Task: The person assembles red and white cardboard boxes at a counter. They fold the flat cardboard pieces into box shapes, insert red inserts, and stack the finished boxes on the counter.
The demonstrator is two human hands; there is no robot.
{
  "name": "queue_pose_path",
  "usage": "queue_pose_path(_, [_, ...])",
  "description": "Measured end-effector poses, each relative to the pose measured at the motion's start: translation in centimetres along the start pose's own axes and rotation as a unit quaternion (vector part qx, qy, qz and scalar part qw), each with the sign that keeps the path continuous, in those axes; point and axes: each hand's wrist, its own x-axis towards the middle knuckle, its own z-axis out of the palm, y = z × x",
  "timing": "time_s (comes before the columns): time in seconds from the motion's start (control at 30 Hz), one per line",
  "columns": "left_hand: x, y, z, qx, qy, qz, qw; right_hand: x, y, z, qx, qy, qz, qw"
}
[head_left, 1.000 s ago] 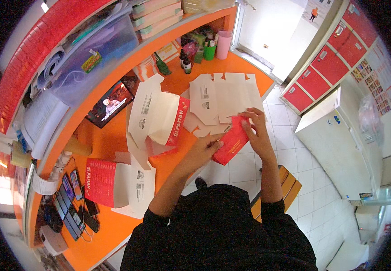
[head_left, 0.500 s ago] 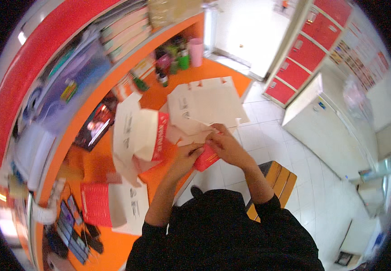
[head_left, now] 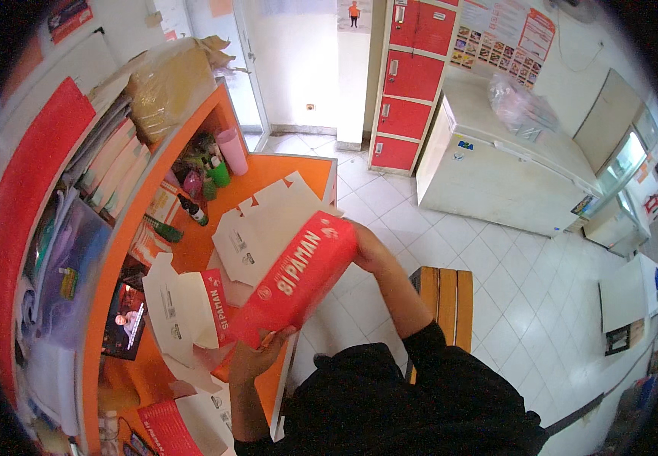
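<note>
A long red cardboard box [head_left: 295,277] with white lettering hangs aslant over the desk edge, gripped at both ends. My left hand [head_left: 260,357] holds its lower near end, thumb along the side. Around the far right end curls my right hand [head_left: 368,249]; the box hides some of its fingers. Just left of the held box, a partly folded red-and-white carton [head_left: 163,304] rests on the orange desk [head_left: 291,169]. Unfolded white cardboard [head_left: 257,224] lies behind the held box, partly covered by it. Another red-and-white carton blank [head_left: 173,427] is at the lower left.
A pink cup [head_left: 232,150], green bottle [head_left: 217,172] and dark dropper bottle [head_left: 193,210] stand at the desk's back. A lit screen [head_left: 125,321] leans under the shelf [head_left: 109,289]. Right of me are a slatted wooden stool [head_left: 447,308], a white chest freezer [head_left: 496,178] and red lockers [head_left: 412,80].
The red cardboard in my hands has turned and now shows as a long box. My hands have moved apart, to its two ends. The view has swung to the right.
</note>
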Motion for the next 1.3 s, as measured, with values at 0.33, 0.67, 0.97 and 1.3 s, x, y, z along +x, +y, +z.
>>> queue_pose_path(0.33, [2.7, 1.2, 1.0, 0.083, -0.106, 0.036, 0.99, -4.1, 0.7, 6.4, -0.492, -0.262, -0.206, 0.805])
queue_pose_path(0.67, [2.2, -2.1, -0.5, -0.248, -0.114, -0.242, 0.931, -2.7, 1.9, 4.7, -0.126, -0.227, -0.204, 0.944])
queue_pose_path(0.97, [2.1, -3.2, 1.8, -0.495, -0.008, -0.212, 0.843, -5.0, -0.2, 8.4, -0.475, -0.106, -0.299, 0.821])
queue_pose_path(1.3, [2.4, -3.0, 3.2, -0.371, -0.024, -0.196, 0.907, -6.3, -0.3, 10.1, -0.607, -0.187, -0.268, 0.724])
